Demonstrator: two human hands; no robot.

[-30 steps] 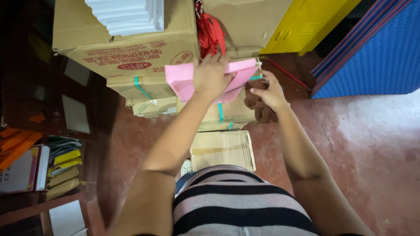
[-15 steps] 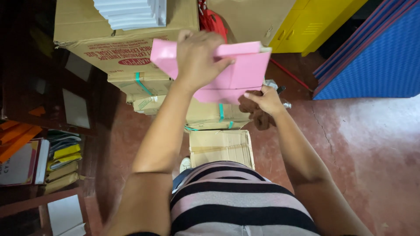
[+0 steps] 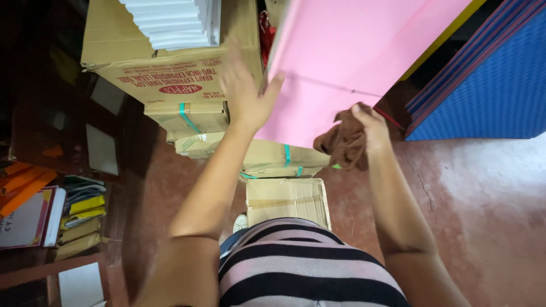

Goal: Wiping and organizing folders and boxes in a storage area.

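We hold a big pink folder (image 3: 352, 62) up high, close to our face, in front of the stacked cardboard boxes (image 3: 170, 74). Our left hand (image 3: 247, 94) has its grip on the folder's left edge, with the fingers wrapped around that side. Our right hand (image 3: 369, 128) is at the folder's lower right part, and its grip is closed on a brown cloth (image 3: 344, 142) that hangs down soft and bunched. We cannot tell if that hand also pinches the folder. The folder looks thin, flat and light, like stiff paper. We think it can bend or flop if we hold only one corner, so the edges on both sides are the best places to hold it. It looks smooth, so it may slip a little. The cloth is floppy and easy to squeeze anywhere. A small open box (image 3: 287, 199) sits on the red floor (image 3: 483, 199) just in front of us.
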